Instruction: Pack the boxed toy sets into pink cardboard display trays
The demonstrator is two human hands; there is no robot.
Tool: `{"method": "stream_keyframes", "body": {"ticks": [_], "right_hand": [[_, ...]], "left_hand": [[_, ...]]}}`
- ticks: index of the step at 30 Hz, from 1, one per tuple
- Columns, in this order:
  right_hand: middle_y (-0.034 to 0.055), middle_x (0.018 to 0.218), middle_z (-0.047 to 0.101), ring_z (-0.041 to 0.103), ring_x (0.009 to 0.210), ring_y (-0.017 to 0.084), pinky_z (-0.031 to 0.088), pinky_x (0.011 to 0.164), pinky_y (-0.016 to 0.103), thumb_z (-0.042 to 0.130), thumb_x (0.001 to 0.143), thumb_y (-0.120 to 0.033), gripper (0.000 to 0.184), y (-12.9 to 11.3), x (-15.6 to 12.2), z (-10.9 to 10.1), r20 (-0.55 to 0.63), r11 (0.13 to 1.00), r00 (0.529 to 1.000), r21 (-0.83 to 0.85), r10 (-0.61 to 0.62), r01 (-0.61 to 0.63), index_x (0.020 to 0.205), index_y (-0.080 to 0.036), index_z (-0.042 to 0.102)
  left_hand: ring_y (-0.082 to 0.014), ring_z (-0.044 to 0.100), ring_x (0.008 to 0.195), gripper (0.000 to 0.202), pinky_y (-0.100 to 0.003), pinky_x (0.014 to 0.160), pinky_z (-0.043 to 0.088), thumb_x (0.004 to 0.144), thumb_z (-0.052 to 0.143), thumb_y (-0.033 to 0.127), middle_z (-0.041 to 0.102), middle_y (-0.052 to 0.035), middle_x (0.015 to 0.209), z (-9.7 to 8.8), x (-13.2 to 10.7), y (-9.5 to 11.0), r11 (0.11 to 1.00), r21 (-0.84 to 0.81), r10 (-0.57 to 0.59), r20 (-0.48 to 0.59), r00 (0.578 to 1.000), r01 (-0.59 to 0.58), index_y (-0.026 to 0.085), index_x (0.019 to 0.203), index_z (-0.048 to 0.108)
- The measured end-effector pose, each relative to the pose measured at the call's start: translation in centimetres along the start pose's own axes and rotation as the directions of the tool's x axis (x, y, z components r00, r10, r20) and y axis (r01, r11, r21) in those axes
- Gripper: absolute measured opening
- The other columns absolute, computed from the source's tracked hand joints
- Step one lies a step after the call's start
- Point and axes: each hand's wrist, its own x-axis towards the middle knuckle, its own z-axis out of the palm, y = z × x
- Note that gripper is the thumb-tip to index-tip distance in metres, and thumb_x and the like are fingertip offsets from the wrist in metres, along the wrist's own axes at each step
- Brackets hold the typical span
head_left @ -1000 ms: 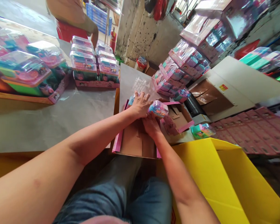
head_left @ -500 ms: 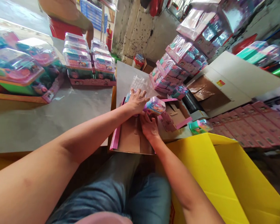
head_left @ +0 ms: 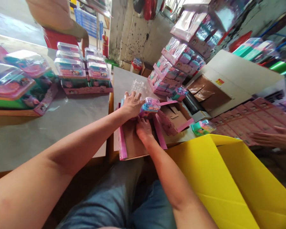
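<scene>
A pink-edged cardboard tray point(head_left: 133, 141) lies at the table edge in front of my lap, with small clear-lidded plastic cases in its far part. One such case, blue and pink point(head_left: 150, 105), shows just right of my left hand point(head_left: 133, 105). That hand lies over the cases with its fingers spread, hiding part of them. My right hand point(head_left: 144, 128) is lower, inside the tray, its bent fingertips against the near side of the cases and partly hidden. On the right, a second pink tray point(head_left: 175, 116) touches the first; a green case point(head_left: 202, 127) sits beyond it.
Filled trays of cases point(head_left: 85, 71) stand on the left table. Wrapped packs point(head_left: 178, 63) are stacked at the back right, beside a white machine point(head_left: 238, 76). A yellow carton point(head_left: 205, 171) is at my right. Another person's hand point(head_left: 274, 136) reaches in at the far right.
The view has shifted slightly right. My right hand has moved left inside the tray, and the tray's right pink edge now shows. Another person's hand has appeared at the right.
</scene>
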Motion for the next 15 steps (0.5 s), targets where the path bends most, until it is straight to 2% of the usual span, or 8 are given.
{"method": "stream_keyframes", "body": {"ticks": [3, 6, 9, 12, 15], "right_hand": [[0.0195, 0.155, 0.038, 0.046, 0.131, 0.031, 0.038, 0.106, 0.047, 0.028, 0.094, -0.006, 0.054, -0.1, 0.0, 0.3, -0.001, 1.000, 1.000, -0.013, 0.021, -0.021, 0.144, 0.000, 0.047], [0.0205, 0.155, 0.037, 0.044, 0.132, 0.032, 0.038, 0.108, 0.047, 0.029, 0.094, -0.006, 0.053, -0.2, 0.3, 0.3, -0.010, 1.000, 1.000, -0.009, 0.028, -0.028, 0.142, 0.003, 0.048], [0.0171, 0.156, 0.038, 0.047, 0.131, 0.032, 0.042, 0.106, 0.045, 0.031, 0.094, -0.007, 0.051, 0.1, 0.4, 0.4, -0.005, 1.000, 1.000, 0.008, 0.024, -0.024, 0.138, 0.000, 0.054], [0.0105, 0.156, 0.040, 0.045, 0.135, 0.028, 0.042, 0.109, 0.039, 0.032, 0.093, -0.005, 0.053, 0.8, 0.1, 1.2, -0.042, 0.994, 0.999, 0.109, 0.016, -0.012, 0.142, -0.006, 0.052], [0.0096, 0.151, 0.047, 0.042, 0.139, 0.023, 0.037, 0.115, 0.032, 0.031, 0.094, -0.005, 0.053, 1.1, -0.6, 2.6, -0.131, 0.960, 0.991, 0.279, 0.034, 0.004, 0.143, -0.007, 0.051]], "left_hand": [[-0.0435, 0.037, 0.131, 0.064, -0.065, 0.103, 0.030, 0.078, 0.072, 0.051, 0.045, -0.0169, 0.143, -0.2, 0.5, 0.1, 1.000, 0.001, -0.011, 0.042, 0.999, 0.011, 0.025, 0.134, 0.057], [-0.0449, 0.041, 0.128, 0.078, -0.068, 0.103, 0.029, 0.074, 0.068, 0.069, 0.048, -0.0200, 0.140, -0.2, 1.5, -0.3, 1.000, -0.013, 0.014, 0.050, 0.999, -0.013, 0.021, 0.135, 0.056], [-0.0404, 0.052, 0.119, 0.081, -0.057, 0.102, 0.038, 0.074, 0.070, 0.068, 0.056, -0.0202, 0.132, 0.0, 3.1, -0.9, 0.996, -0.032, 0.086, 0.059, 0.995, -0.084, 0.016, 0.134, 0.056], [-0.0364, 0.059, 0.112, 0.082, -0.043, 0.094, 0.046, 0.072, 0.074, 0.063, 0.060, -0.0179, 0.128, 0.3, 4.4, -1.4, 0.992, -0.045, 0.124, 0.111, 0.986, -0.119, 0.015, 0.135, 0.054], [-0.0364, 0.060, 0.112, 0.098, -0.040, 0.091, 0.047, 0.071, 0.074, 0.064, 0.060, -0.0167, 0.131, 0.6, 4.7, -1.5, 0.994, -0.027, 0.105, 0.087, 0.991, -0.103, 0.018, 0.150, 0.038]]}}
